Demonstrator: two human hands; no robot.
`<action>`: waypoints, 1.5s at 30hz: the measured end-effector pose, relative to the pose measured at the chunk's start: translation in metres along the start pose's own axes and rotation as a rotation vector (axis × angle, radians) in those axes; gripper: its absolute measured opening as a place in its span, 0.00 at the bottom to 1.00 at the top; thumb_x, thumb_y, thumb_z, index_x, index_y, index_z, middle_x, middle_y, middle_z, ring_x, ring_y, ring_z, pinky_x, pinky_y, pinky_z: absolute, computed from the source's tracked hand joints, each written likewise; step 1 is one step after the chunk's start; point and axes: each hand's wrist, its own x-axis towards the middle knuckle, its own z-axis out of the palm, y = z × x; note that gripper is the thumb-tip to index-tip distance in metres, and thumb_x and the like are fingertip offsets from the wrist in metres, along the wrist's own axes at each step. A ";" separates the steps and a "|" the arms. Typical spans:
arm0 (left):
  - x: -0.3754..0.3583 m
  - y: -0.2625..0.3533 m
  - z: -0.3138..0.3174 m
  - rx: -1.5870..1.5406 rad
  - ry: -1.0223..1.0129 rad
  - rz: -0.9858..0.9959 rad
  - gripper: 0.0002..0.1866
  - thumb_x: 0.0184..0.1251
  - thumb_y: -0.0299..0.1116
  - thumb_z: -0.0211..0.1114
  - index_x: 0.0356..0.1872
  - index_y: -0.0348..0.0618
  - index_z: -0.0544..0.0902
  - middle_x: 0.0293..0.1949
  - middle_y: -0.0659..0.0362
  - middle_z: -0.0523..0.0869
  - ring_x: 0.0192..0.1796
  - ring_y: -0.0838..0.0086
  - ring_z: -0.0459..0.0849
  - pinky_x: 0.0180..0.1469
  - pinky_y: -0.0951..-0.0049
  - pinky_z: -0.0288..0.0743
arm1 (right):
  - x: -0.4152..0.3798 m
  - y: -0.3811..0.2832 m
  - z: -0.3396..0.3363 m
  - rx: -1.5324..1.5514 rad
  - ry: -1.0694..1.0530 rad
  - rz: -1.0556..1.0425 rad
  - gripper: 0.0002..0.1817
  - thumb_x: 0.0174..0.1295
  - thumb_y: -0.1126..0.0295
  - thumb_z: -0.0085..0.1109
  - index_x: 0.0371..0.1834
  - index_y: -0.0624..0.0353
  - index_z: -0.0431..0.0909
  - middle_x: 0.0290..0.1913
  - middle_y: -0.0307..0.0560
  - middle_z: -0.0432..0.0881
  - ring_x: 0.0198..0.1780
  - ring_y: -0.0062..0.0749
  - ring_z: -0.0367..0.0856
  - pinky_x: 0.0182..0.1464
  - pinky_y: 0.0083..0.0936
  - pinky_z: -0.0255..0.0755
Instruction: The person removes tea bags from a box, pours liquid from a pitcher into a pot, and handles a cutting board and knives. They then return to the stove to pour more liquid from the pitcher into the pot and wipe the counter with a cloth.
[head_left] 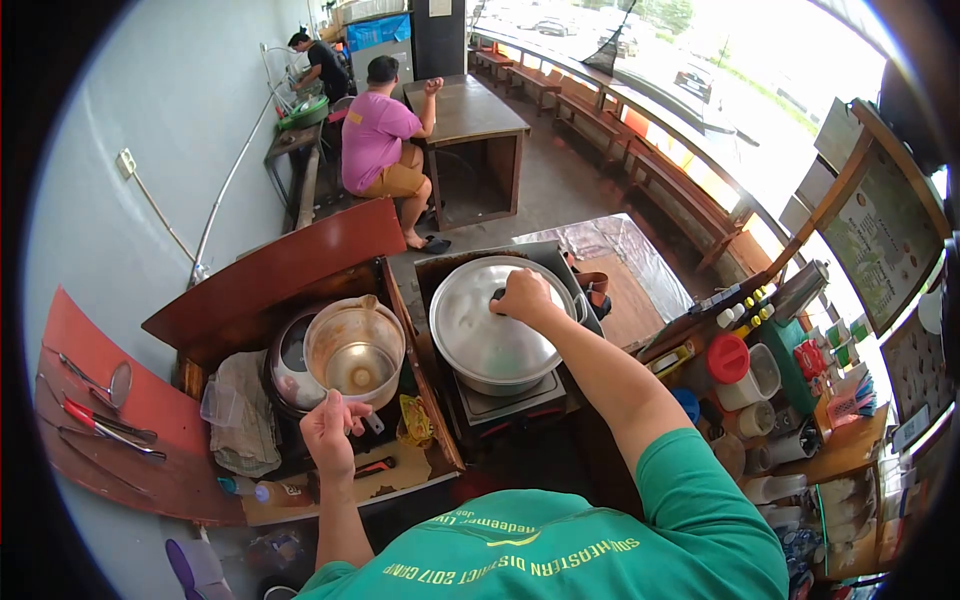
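Observation:
My right hand [524,295] is wrapped round the dark knob of a large, domed silver pot lid [470,330]. The lid lies over a wide metal pot [497,386] on a stove [508,408]. My left hand [334,428] is raised in front of a worn metal saucepan [358,340], close to its short handle. The fingers of that hand are curled in with the thumb up; I cannot tell whether anything is in them. Beside the saucepan, a rounded silver-and-dark appliance [292,365] stands partly hidden.
A folded cloth [245,425] and yellow plastic packaging [415,420] lie in the wooden counter box. Ladles and tongs [112,425] rest on a red board at left. Containers, including a red-lidded tub [730,362], crowd the right. Two people [385,130] are further back near a table [470,110].

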 end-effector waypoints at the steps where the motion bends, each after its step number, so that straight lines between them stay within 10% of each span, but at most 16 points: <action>1: 0.003 0.004 0.003 -0.005 0.024 -0.046 0.26 0.80 0.41 0.52 0.16 0.43 0.68 0.26 0.48 0.87 0.28 0.72 0.82 0.38 0.69 0.76 | -0.001 0.001 0.000 -0.004 -0.005 0.005 0.26 0.39 0.50 0.72 0.30 0.65 0.87 0.36 0.58 0.87 0.41 0.49 0.88 0.48 0.38 0.81; 15: 0.063 -0.004 0.056 0.398 -0.042 0.227 0.25 0.74 0.45 0.59 0.20 0.36 0.76 0.20 0.56 0.84 0.25 0.71 0.82 0.33 0.71 0.74 | -0.037 0.063 -0.161 -0.018 0.323 0.064 0.28 0.42 0.42 0.65 0.27 0.59 0.90 0.28 0.56 0.87 0.34 0.48 0.87 0.41 0.38 0.81; 20: 0.096 -0.023 0.109 0.909 -0.297 0.681 0.22 0.67 0.47 0.62 0.20 0.40 0.79 0.19 0.47 0.82 0.23 0.50 0.82 0.29 0.56 0.74 | -0.111 0.112 -0.248 -0.098 0.343 0.315 0.27 0.45 0.40 0.65 0.28 0.56 0.90 0.27 0.53 0.87 0.33 0.46 0.87 0.44 0.38 0.80; 26: 0.119 -0.069 0.175 1.175 -0.522 0.909 0.20 0.65 0.48 0.62 0.20 0.42 0.81 0.21 0.49 0.84 0.26 0.54 0.85 0.37 0.55 0.77 | -0.220 0.209 -0.308 -0.263 0.439 0.421 0.26 0.52 0.44 0.63 0.28 0.61 0.89 0.19 0.55 0.81 0.24 0.43 0.83 0.33 0.36 0.75; 45: 0.137 -0.168 0.261 1.409 -0.932 0.725 0.27 0.71 0.54 0.54 0.28 0.40 0.89 0.31 0.45 0.88 0.37 0.51 0.89 0.44 0.54 0.81 | -0.594 0.256 -0.264 -0.279 0.625 1.197 0.25 0.59 0.48 0.62 0.33 0.64 0.86 0.22 0.57 0.82 0.29 0.45 0.87 0.37 0.36 0.75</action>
